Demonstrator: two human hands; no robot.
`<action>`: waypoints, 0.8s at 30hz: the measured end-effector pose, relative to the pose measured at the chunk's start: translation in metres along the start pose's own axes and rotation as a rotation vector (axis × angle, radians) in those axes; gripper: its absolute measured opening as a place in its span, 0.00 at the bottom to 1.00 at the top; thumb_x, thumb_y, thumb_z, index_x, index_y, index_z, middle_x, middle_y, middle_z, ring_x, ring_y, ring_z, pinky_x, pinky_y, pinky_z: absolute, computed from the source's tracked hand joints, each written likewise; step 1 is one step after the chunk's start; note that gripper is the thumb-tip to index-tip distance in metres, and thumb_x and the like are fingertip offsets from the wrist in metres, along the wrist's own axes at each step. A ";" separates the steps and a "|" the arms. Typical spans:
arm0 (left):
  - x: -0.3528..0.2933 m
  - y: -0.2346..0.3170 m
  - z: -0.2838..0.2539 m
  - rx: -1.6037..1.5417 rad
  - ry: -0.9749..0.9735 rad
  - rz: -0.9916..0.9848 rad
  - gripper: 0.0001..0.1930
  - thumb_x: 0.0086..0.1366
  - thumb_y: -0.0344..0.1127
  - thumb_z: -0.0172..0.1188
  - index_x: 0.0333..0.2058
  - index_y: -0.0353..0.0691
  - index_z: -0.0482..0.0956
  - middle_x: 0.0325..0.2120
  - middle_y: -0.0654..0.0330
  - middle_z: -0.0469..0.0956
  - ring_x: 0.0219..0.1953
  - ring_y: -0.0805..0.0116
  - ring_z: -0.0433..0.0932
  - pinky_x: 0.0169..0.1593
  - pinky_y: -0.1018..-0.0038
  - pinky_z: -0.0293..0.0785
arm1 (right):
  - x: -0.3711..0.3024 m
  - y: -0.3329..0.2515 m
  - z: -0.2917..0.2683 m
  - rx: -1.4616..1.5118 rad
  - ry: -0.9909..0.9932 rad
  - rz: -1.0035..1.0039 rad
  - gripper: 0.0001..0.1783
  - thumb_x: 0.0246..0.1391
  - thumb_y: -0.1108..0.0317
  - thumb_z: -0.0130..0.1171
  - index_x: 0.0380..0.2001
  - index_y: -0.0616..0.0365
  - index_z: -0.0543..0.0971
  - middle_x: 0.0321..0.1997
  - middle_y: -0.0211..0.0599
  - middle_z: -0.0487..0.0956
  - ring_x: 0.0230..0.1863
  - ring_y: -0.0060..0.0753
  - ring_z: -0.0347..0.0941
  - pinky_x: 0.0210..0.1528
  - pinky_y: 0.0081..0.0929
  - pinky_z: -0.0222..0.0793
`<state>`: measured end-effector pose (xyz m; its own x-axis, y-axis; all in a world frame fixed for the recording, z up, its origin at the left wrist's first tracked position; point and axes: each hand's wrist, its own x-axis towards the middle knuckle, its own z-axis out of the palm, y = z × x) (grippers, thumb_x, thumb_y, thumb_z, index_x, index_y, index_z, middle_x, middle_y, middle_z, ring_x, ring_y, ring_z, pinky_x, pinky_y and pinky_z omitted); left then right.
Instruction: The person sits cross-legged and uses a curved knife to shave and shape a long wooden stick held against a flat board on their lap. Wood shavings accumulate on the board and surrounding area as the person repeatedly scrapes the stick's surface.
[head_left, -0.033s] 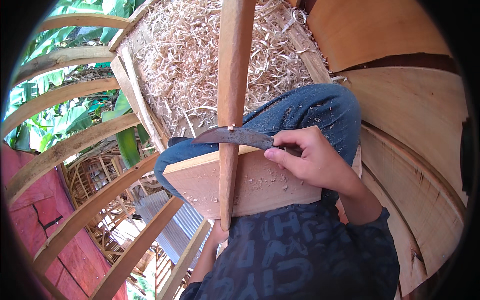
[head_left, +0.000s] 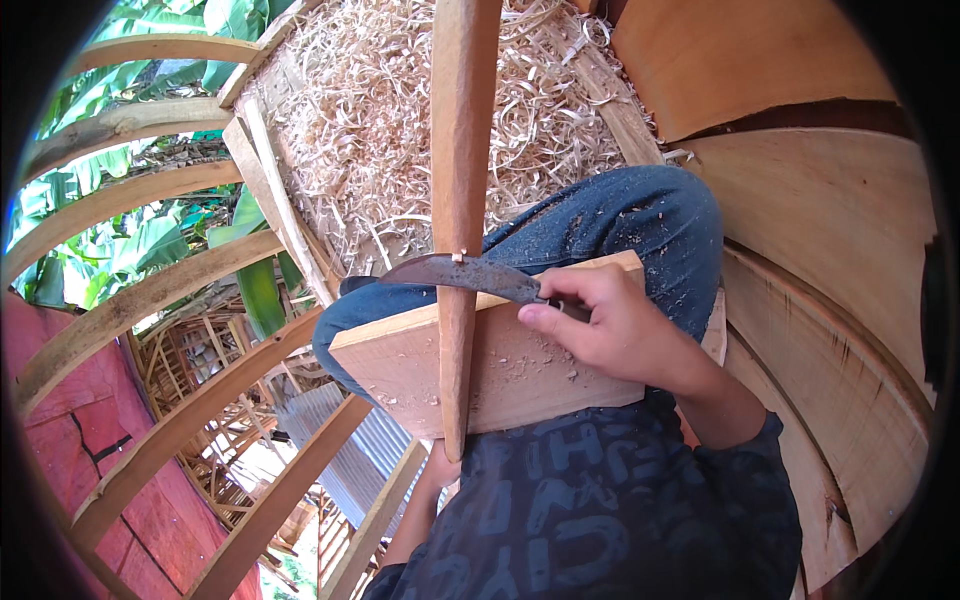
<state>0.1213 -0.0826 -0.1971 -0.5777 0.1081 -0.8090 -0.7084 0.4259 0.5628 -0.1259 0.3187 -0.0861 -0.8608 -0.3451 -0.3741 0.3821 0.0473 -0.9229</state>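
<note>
Fingers (head_left: 560, 290) grip knife (head_left: 455, 272) across stick (head_left: 462, 180), over shavings (head_left: 380, 130).

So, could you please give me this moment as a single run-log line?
right hand: grips knife, blade on wooden strip | left hand: holds strip's lower end, mostly hidden | board on lap | shavings beyond

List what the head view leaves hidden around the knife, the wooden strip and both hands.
- Left hand: mostly hidden behind the board and the wooden strip; its grip cannot be judged.
- Knife handle: covered by the right hand.
- Strip's top end: cut off by the upper edge.
- Strip's lower end: hidden against the shirt.
</note>
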 end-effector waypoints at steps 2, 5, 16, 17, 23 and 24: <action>0.006 0.009 -0.004 0.019 -0.030 -0.008 0.30 0.45 0.44 0.69 0.42 0.29 0.72 0.38 0.58 0.75 0.42 0.70 0.71 0.47 0.70 0.68 | -0.004 0.016 0.011 -0.204 -0.270 -0.237 0.14 0.55 0.62 0.57 0.30 0.66 0.77 0.14 0.37 0.69 0.19 0.21 0.64 0.23 0.27 0.61; 0.002 0.020 -0.002 -0.010 -0.029 -0.038 0.29 0.45 0.45 0.69 0.41 0.30 0.73 0.37 0.58 0.75 0.42 0.70 0.71 0.47 0.70 0.68 | -0.003 0.009 -0.003 0.096 0.002 0.110 0.14 0.55 0.62 0.57 0.30 0.66 0.77 0.16 0.45 0.73 0.19 0.37 0.70 0.25 0.33 0.63; 0.006 0.065 0.008 0.030 0.031 0.104 0.24 0.44 0.42 0.67 0.35 0.28 0.76 0.28 0.62 0.75 0.31 0.73 0.72 0.37 0.71 0.70 | -0.001 -0.007 0.003 -0.069 -0.117 0.068 0.14 0.56 0.64 0.56 0.29 0.67 0.78 0.16 0.41 0.73 0.20 0.26 0.71 0.24 0.26 0.63; 0.006 0.062 0.008 0.066 0.029 0.094 0.23 0.44 0.42 0.67 0.34 0.28 0.76 0.27 0.62 0.75 0.31 0.74 0.72 0.36 0.71 0.70 | -0.005 -0.003 0.010 -0.123 -0.194 0.049 0.13 0.55 0.65 0.57 0.28 0.68 0.78 0.15 0.37 0.72 0.20 0.20 0.69 0.23 0.23 0.63; 0.012 0.050 0.003 0.099 -0.079 0.001 0.20 0.43 0.39 0.65 0.32 0.28 0.78 0.25 0.61 0.78 0.30 0.75 0.74 0.36 0.72 0.71 | 0.000 -0.018 -0.008 0.013 0.075 0.238 0.11 0.55 0.67 0.56 0.25 0.65 0.77 0.15 0.30 0.72 0.18 0.12 0.64 0.20 0.18 0.59; 0.014 0.040 0.003 0.073 -0.117 0.007 0.21 0.42 0.39 0.65 0.34 0.28 0.78 0.26 0.59 0.79 0.31 0.73 0.76 0.37 0.72 0.72 | -0.004 -0.018 0.004 -0.055 -0.041 0.195 0.12 0.55 0.66 0.57 0.25 0.66 0.77 0.14 0.31 0.71 0.18 0.16 0.66 0.22 0.21 0.61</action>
<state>0.0862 -0.0616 -0.1859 -0.5285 0.2140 -0.8215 -0.6706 0.4882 0.5586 -0.1279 0.3158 -0.0680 -0.7573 -0.3624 -0.5433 0.5203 0.1679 -0.8373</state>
